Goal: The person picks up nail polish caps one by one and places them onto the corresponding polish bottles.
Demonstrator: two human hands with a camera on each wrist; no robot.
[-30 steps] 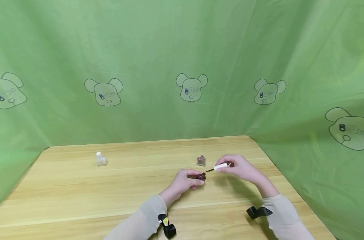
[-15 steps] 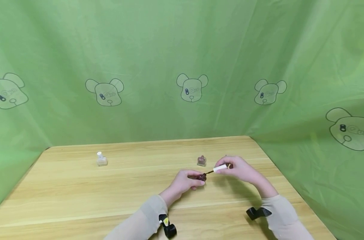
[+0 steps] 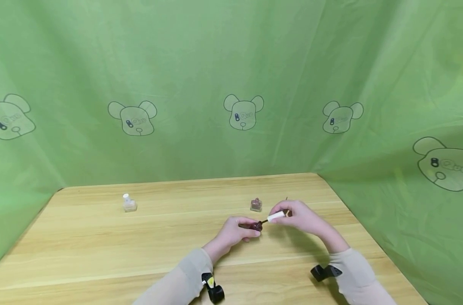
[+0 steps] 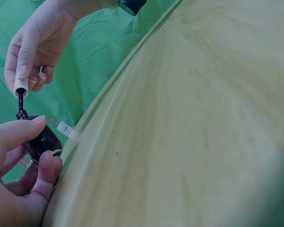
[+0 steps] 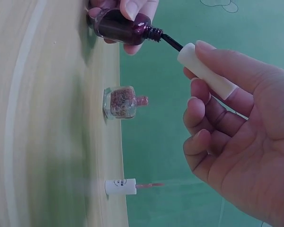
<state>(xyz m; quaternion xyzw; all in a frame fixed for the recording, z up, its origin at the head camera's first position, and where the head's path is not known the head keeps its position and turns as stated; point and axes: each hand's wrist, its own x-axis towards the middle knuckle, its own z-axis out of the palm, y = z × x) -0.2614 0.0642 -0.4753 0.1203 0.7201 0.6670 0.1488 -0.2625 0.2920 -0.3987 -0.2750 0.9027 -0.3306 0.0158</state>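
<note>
My left hand (image 3: 231, 233) holds a small dark-red nail polish bottle (image 5: 125, 27) between thumb and fingers, its open neck tilted toward the right hand. My right hand (image 3: 299, 216) pinches the white brush cap (image 5: 204, 71). Its dark brush (image 4: 21, 101) reaches into the bottle's neck, with part of the stem still showing between cap and neck. Just beyond the hands, an uncapped nail polish bottle with pink glitter (image 3: 256, 205) stands on the table. Another white brush cap (image 5: 120, 186) stands with its pinkish brush upward, mostly hidden behind the right hand in the head view.
A clear nail polish bottle with a white cap (image 3: 129, 204) stands toward the left back of the wooden table (image 3: 101, 245). Green curtains (image 3: 197, 63) with printed bear heads close off the back and sides.
My right hand has moved left and slightly down, bringing the brush from outside the dark bottle's neck into it. The left hand and the standing bottles stay in place.
</note>
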